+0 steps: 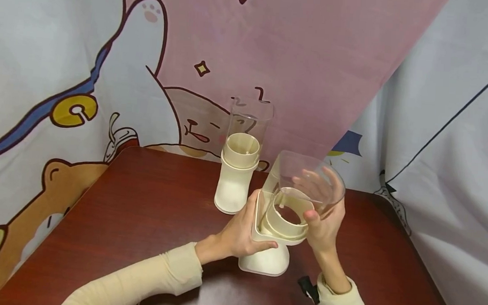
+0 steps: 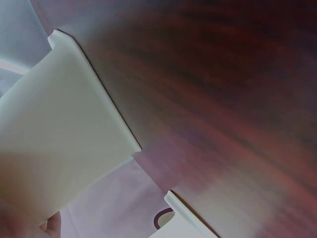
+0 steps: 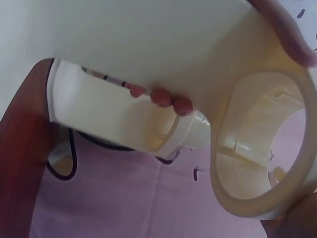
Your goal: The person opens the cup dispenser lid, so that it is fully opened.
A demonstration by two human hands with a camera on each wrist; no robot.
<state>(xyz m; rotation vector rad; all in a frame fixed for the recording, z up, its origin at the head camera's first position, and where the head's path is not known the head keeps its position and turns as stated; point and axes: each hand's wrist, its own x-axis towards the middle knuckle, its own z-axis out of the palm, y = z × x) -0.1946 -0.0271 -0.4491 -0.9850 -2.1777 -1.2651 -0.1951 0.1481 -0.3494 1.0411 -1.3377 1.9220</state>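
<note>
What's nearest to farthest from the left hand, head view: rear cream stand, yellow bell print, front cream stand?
1. Front cream stand: in the left hand's grip.
2. Rear cream stand: upright, beyond the hand.
3. Yellow bell print: far left, on the fabric.

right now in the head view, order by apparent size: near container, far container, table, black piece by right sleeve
1. Table
2. Near container
3. Far container
4. Black piece
The containers' true sizes are unsure; the near one is closer.
</note>
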